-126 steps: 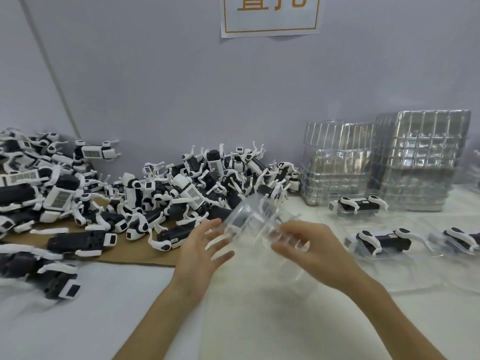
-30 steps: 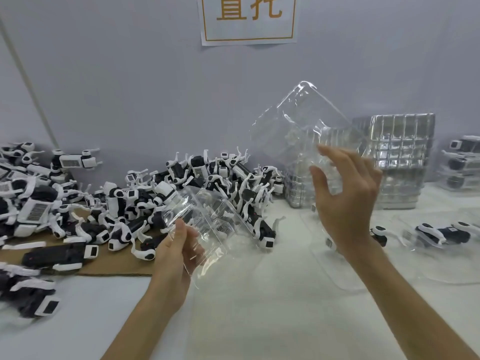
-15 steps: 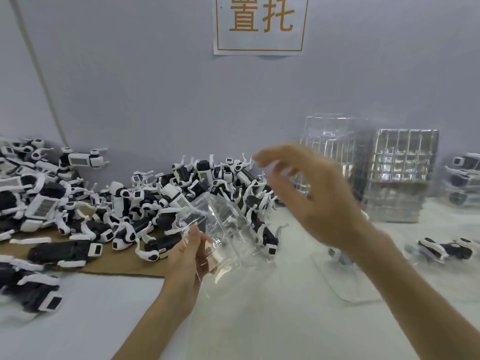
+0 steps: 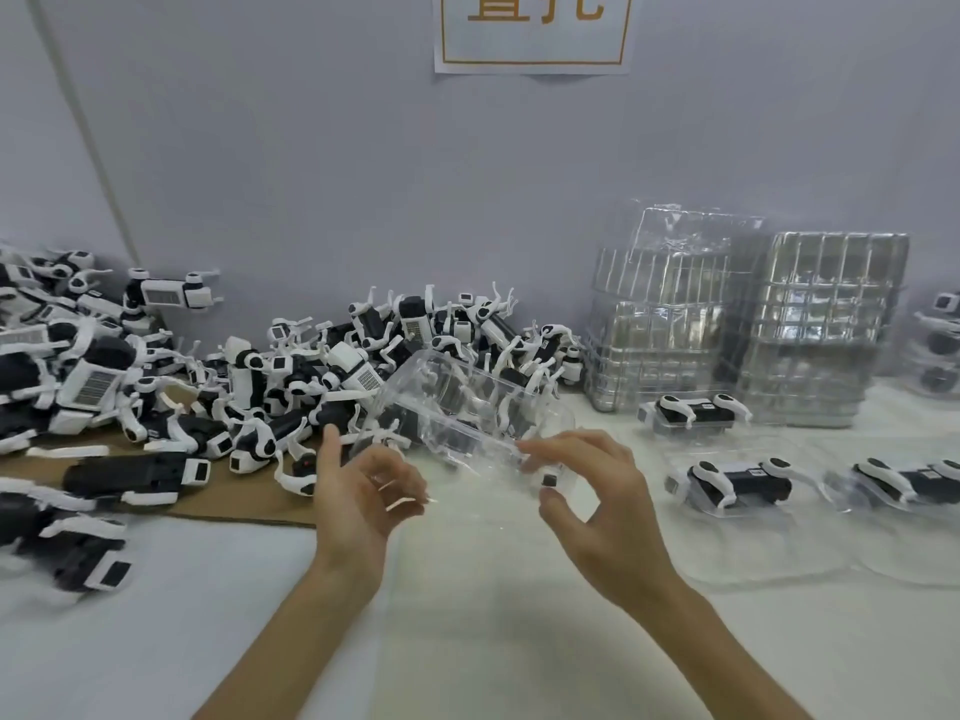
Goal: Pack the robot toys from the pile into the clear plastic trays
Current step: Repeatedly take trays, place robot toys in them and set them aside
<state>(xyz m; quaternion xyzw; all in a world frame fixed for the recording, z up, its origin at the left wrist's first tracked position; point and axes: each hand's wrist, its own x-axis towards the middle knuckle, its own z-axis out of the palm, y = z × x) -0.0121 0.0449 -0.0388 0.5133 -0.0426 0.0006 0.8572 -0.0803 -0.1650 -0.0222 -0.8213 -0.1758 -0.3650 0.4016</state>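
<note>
Now, left hand (image 4: 358, 491) curls its fingers round the near left end of the clear tray (image 4: 452, 402), thumb up beside the edge. Right hand (image 4: 602, 506) takes the near right end, forefinger on the rim, thumb below it with a gap between. Both hold it, neither is spread wide. The tray is off the table (image 4: 493, 641), tilted, far edge raised. It looks empty; the toy shapes seen through it seem to belong to the heap behind.

Handling, my guess:
- **Tray:** thin moulded plastic, very light, flexes, dents if squeezed. Slick, and its edges are hard to see. Best taken by the flat rim at two ends with a light grip, not by the pocket walls.
- **Toys:** hard plastic, light. Thin white legs stick out, tangle, and could snap. Take them by the black body.

Behind and left of the tray is the pile of robot toys (image 4: 332, 376), black and white, partly on a cardboard sheet (image 4: 249, 498). Right of the tray are three packed toys (image 4: 737, 483), each in its own clear tray on the table. Behind and right of the tray, stacks of empty trays (image 4: 826, 324) stand against the wall.

Writing:
- **Wall sign (image 4: 532, 28):** above and behind the tray. White paper, orange border, orange characters cut off at the top, so unreadable.
- **Barcode sticker (image 4: 96, 387):** on a toy far left of the tray, with similar ones on other toys. Too small to read.
- **Brand:** none seen.
</note>
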